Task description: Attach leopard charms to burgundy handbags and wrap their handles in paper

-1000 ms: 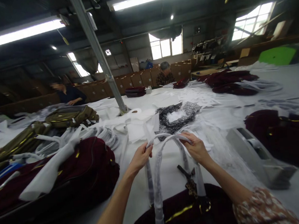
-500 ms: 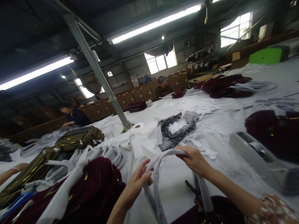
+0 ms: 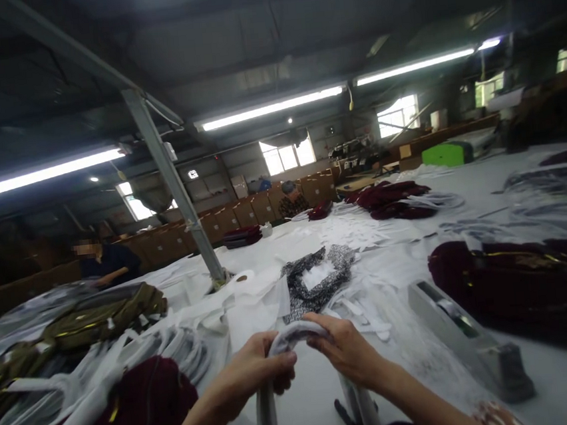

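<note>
A grey-white wrapped handle (image 3: 266,411) arches up from the bottom of the head view. Its left part is in my left hand (image 3: 258,368), whose fingers are curled round it. On the right side of the arch, my right hand (image 3: 344,347) grips it with thumb and fingers. The two hands are a short way apart, over the white table. Below my right hand, a dark clasp (image 3: 346,417) hangs beside the handle's right part. Only a dark edge of the bag shows at the bottom.
Maroon bags lie at the left (image 3: 132,414) and right (image 3: 506,284). A grey tape dispenser (image 3: 469,338) stands to the right. Ahead are a black-and-white cloth (image 3: 315,283) and a metal post (image 3: 173,183). Olive bags (image 3: 103,313) lie left. Two people are farther back.
My left hand has closed round the handle, and both handle strips now sit together between my hands. The view has tilted up and turned right; the other person's arm at the left edge is gone.
</note>
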The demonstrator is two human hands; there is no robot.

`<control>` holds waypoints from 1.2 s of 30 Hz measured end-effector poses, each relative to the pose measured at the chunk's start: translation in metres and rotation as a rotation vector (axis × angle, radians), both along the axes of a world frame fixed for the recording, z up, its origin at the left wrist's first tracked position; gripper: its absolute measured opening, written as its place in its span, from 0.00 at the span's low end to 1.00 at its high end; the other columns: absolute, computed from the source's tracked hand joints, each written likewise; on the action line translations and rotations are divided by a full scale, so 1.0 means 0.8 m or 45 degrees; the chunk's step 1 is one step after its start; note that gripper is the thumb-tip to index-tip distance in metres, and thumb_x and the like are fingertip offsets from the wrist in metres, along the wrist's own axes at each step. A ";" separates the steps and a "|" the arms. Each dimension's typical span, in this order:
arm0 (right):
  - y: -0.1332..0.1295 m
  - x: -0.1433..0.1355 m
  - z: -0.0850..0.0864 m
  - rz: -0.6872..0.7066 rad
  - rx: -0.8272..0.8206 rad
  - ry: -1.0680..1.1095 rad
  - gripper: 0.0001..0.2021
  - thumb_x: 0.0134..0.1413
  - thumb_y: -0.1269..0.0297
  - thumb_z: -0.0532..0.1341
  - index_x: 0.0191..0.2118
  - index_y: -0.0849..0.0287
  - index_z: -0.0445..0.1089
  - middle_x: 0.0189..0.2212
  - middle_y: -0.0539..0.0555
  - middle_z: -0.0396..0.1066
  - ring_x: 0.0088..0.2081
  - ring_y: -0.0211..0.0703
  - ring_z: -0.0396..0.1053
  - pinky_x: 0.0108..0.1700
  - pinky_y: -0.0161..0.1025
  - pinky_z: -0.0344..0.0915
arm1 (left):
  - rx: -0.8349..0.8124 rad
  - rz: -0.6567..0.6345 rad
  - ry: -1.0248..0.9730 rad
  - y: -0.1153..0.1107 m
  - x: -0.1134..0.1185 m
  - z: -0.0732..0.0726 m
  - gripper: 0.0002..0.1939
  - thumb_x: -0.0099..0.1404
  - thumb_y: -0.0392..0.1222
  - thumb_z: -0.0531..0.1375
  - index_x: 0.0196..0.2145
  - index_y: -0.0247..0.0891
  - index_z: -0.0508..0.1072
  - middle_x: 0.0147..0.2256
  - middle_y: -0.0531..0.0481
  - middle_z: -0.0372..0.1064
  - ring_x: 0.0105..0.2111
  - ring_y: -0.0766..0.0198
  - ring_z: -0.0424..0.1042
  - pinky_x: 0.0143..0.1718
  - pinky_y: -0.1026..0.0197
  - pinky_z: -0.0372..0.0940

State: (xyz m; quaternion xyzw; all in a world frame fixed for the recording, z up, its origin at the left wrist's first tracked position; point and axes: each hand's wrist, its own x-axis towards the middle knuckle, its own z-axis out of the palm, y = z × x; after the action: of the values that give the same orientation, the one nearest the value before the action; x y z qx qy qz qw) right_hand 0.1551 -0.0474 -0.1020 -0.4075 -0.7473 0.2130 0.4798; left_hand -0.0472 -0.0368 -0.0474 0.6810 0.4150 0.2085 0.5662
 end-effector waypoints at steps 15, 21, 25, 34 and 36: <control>-0.009 0.000 0.016 0.179 0.139 -0.206 0.14 0.61 0.55 0.49 0.41 0.53 0.69 0.32 0.50 0.72 0.34 0.39 0.69 0.36 0.31 0.60 | -0.491 0.217 -0.097 -0.003 0.003 0.019 0.28 0.50 0.69 0.54 0.29 0.38 0.65 0.13 0.65 0.45 0.11 0.78 0.37 0.10 0.72 0.36; 0.000 -0.011 -0.030 -0.112 0.327 -0.566 0.19 0.61 0.50 0.46 0.37 0.54 0.69 0.25 0.50 0.69 0.27 0.38 0.66 0.29 0.31 0.56 | -0.369 0.164 0.097 -0.001 -0.006 -0.019 0.23 0.53 0.63 0.57 0.28 0.37 0.66 0.12 0.63 0.53 0.09 0.77 0.42 0.10 0.72 0.39; 0.003 -0.014 -0.045 -0.230 0.394 -0.717 0.21 0.59 0.46 0.46 0.38 0.53 0.68 0.24 0.50 0.68 0.24 0.37 0.64 0.25 0.31 0.52 | -0.236 0.158 0.183 -0.008 -0.004 -0.025 0.24 0.52 0.61 0.58 0.26 0.34 0.66 0.17 0.55 0.64 0.11 0.77 0.52 0.12 0.71 0.44; 0.001 -0.008 -0.036 -0.044 0.296 -0.305 0.21 0.63 0.51 0.42 0.49 0.55 0.64 0.36 0.52 0.71 0.35 0.39 0.68 0.37 0.32 0.61 | -0.411 0.405 -0.100 -0.029 -0.004 -0.015 0.24 0.47 0.61 0.62 0.28 0.38 0.63 0.13 0.64 0.48 0.10 0.80 0.38 0.12 0.71 0.33; 0.017 0.012 -0.047 -0.182 0.118 -0.262 0.22 0.65 0.57 0.37 0.53 0.55 0.60 0.41 0.52 0.70 0.38 0.36 0.68 0.38 0.30 0.62 | -0.363 0.473 -0.086 -0.027 -0.012 -0.020 0.25 0.46 0.62 0.62 0.29 0.38 0.63 0.13 0.64 0.48 0.10 0.80 0.38 0.11 0.71 0.33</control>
State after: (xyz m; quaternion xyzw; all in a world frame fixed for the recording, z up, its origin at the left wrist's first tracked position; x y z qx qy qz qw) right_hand 0.1647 -0.0335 -0.1397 -0.4567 -0.7708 0.1005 0.4328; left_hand -0.0567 -0.0581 -0.0638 0.4985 0.5393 0.2712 0.6222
